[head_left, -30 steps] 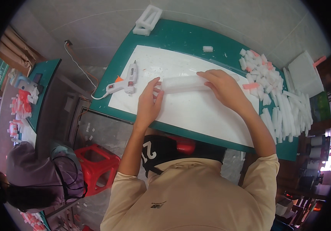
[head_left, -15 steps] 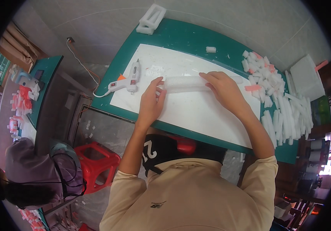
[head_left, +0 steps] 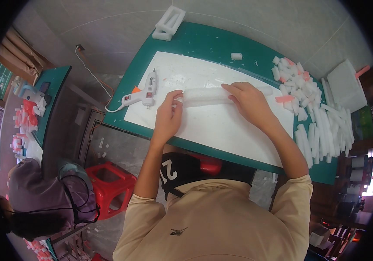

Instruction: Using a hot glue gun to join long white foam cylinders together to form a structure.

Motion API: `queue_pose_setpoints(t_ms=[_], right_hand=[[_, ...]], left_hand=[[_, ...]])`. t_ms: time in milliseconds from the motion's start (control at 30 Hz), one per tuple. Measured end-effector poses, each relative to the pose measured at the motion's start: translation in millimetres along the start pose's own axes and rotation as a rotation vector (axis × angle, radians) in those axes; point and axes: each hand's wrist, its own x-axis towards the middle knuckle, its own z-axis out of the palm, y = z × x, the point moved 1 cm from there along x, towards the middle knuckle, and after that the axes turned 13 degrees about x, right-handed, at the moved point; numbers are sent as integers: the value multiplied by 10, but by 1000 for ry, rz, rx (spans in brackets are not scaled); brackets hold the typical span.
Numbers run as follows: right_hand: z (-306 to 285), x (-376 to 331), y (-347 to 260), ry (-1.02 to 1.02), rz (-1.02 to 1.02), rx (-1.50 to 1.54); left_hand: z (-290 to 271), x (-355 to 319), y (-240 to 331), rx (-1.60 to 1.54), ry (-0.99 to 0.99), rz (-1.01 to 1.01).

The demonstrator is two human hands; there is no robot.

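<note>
Two long white foam strips (head_left: 206, 96) appear to lie side by side on a white board (head_left: 221, 130), spanning the space between my hands. My left hand (head_left: 168, 116) grips their left end, with fingertips curled around it. Further right, my right hand (head_left: 248, 102) pinches the strips with thumb and fingers, hiding part of them. One strip's rounded end (head_left: 265, 90) shows beyond that hand. A white hot glue gun (head_left: 148, 92) rests to the left of my left hand, its nozzle pointing away from me and its cord running off the table.
Small white and pink foam pieces (head_left: 297, 80) are heaped on the green table (head_left: 208, 37) at the right, beside long foam strips (head_left: 321, 135). An open foam frame (head_left: 169, 24) stands at the far edge. At left, a person (head_left: 49, 195) sits near a red stool (head_left: 108, 187).
My right hand has shifted slightly left along the strips. My left hand has moved a little left, its fingers curling more closely at the strips' end.
</note>
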Motion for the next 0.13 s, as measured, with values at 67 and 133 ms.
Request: queue_pose_setpoints(t_ms=[67,133], right_hand=[[19,1,22,12,-22,3],[21,9,37,10,-34,5]], left_hand=[[-41,22,-53,-257,-72,-149],[-68,83,-18,-277,-130,-253]])
